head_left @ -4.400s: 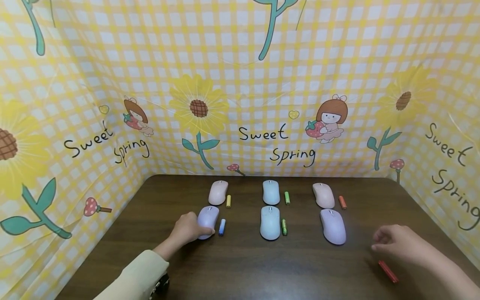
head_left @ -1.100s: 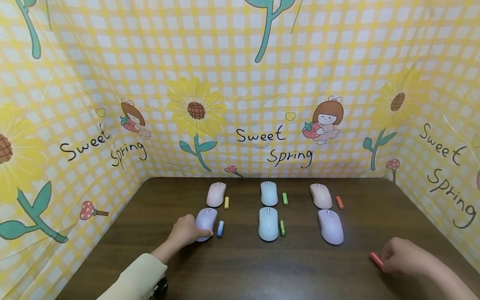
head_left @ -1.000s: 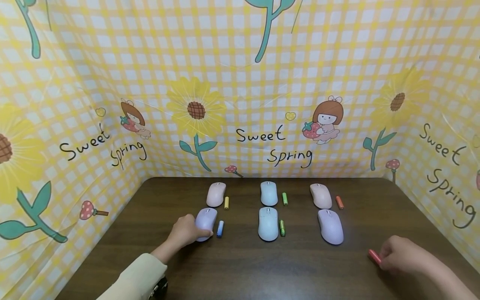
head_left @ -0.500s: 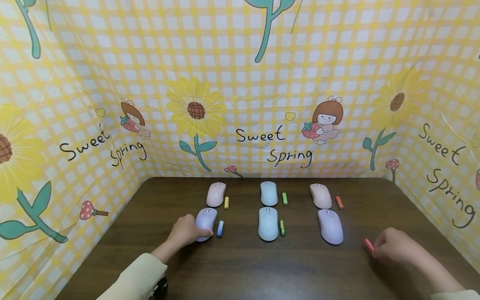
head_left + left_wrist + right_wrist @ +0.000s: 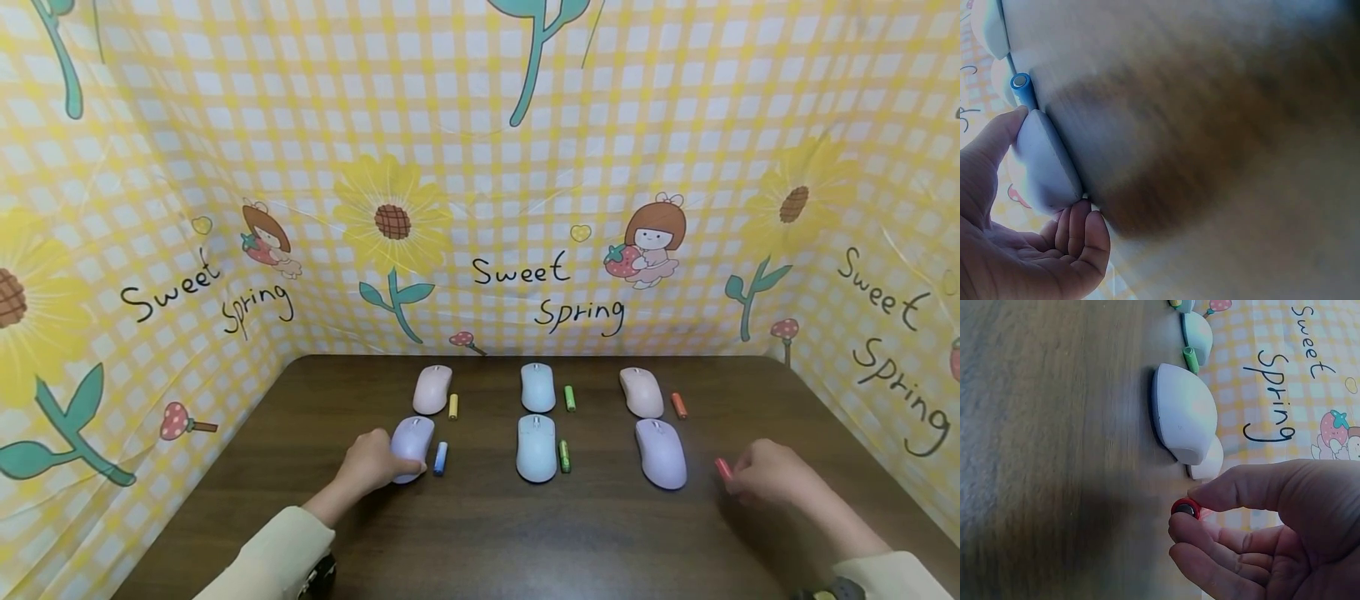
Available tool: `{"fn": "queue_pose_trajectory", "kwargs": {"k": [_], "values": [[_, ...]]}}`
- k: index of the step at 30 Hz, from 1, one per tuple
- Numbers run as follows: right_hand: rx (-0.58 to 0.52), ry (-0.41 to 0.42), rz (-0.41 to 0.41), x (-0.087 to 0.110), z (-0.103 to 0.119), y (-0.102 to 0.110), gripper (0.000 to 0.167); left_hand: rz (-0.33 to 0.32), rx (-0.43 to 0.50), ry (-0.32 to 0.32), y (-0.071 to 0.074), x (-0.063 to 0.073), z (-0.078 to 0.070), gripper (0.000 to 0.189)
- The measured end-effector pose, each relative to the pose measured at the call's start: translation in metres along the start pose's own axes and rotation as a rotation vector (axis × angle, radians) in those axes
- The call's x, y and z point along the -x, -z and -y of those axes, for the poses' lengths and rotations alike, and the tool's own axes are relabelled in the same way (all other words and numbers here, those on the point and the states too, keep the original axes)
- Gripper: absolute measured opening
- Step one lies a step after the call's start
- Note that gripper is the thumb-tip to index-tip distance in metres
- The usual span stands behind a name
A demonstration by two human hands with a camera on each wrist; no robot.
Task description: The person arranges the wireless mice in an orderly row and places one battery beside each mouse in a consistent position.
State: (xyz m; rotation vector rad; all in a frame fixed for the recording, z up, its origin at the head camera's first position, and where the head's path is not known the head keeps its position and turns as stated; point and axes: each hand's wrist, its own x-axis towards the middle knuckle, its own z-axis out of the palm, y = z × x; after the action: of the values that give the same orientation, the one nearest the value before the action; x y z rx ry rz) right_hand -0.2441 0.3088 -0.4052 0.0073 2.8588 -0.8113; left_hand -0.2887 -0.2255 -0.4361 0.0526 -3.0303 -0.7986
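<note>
My left hand [image 5: 375, 457] grips the lavender computer mouse [image 5: 414, 440] at the table's left, thumb on one side and fingers on the other in the left wrist view. Just right of that mouse lies a blue battery [image 5: 440, 458]. At the right, my right hand [image 5: 768, 473] pinches a red battery [image 5: 723, 468] between thumb and fingers; its end [image 5: 1185, 507] faces the right wrist camera. A second lavender mouse [image 5: 662, 454] lies a short way left of the red battery. An orange-red battery [image 5: 679, 405] lies farther back.
Two blue mice [image 5: 537, 448] stand one behind the other mid-table, green batteries [image 5: 565, 456] beside them. Pink mice [image 5: 432, 389] fill the back corners of the layout, a yellow battery [image 5: 453, 407] by the left one. A checked cloth [image 5: 510, 167] walls the dark table [image 5: 525, 533].
The red battery lay on the table at first; my right hand took hold of it and has carried it forward and left, toward the right lavender mouse. My left hand keeps its place.
</note>
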Motion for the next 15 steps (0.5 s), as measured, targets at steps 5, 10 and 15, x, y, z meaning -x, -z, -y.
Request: {"fn": "queue_pose_trajectory", "kwargs": {"k": [5, 10, 15], "values": [[-0.005, -0.024, 0.004, -0.006, 0.004, -0.002, 0.013, 0.005, -0.001, 0.004, 0.0, 0.0, 0.0, 0.059], [-0.03, -0.057, 0.036, -0.013, 0.009, -0.003, 0.012, 0.004, -0.005, 0.007, 0.0, -0.001, 0.0, 0.059], [-0.036, -0.078, 0.058, -0.018, 0.012, -0.004, 0.012, 0.006, -0.002, 0.012, 0.0, 0.0, -0.001, 0.059]]}}
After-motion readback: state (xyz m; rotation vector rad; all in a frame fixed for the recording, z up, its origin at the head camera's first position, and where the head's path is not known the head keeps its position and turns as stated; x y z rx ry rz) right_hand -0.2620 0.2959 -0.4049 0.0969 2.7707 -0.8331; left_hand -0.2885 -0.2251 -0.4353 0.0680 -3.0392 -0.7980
